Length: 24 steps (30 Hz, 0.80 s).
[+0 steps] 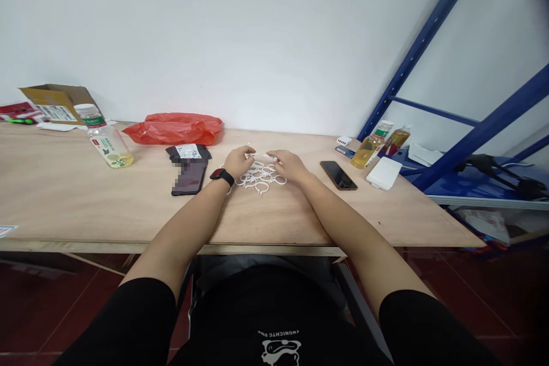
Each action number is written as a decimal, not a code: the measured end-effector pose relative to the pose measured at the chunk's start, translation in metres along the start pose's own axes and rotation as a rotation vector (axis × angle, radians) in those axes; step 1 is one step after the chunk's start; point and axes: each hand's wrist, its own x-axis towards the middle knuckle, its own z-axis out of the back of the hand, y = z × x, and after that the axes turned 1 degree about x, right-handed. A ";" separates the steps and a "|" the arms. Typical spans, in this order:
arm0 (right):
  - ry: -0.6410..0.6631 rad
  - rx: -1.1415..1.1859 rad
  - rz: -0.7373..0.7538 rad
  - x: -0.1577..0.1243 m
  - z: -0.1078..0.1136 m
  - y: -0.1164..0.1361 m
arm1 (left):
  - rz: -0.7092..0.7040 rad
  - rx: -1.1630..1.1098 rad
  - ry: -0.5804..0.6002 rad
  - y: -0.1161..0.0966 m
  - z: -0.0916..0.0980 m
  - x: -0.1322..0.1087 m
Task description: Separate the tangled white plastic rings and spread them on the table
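Note:
A pile of several small white plastic rings (259,178) lies on the wooden table (64,194) in front of me. My left hand (238,160), with a dark watch on the wrist, is closed in a pinch on a white ring just above the pile. My right hand (290,163) sits opposite it, fingers pinched on what looks like the same white piece, held between both hands. The exact shape of the held piece is too small to make out.
A dark phone (189,176) and black packet lie left of the pile, another phone (338,175) to the right. A red plastic bag (175,128), bottle (106,140), cardboard box (55,102), two drink bottles (371,146), white box (384,172) and blue shelving (467,143) stand around.

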 end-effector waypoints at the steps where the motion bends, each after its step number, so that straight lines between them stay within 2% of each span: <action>1: 0.024 -0.007 0.019 0.001 -0.001 0.002 | -0.013 0.019 0.027 -0.001 0.001 0.000; 6: -0.026 -0.064 -0.078 0.000 -0.002 -0.019 | -0.012 0.054 0.117 -0.003 0.001 -0.001; 12: 0.161 -0.207 -0.243 -0.009 -0.005 -0.051 | 0.000 0.080 0.066 -0.002 -0.001 0.000; 15: 0.194 -0.224 -0.310 -0.011 -0.007 -0.055 | -0.007 0.071 0.066 0.000 -0.001 0.000; 24: 0.152 -0.207 -0.343 -0.010 -0.004 -0.061 | -0.024 0.072 0.112 -0.001 -0.003 0.000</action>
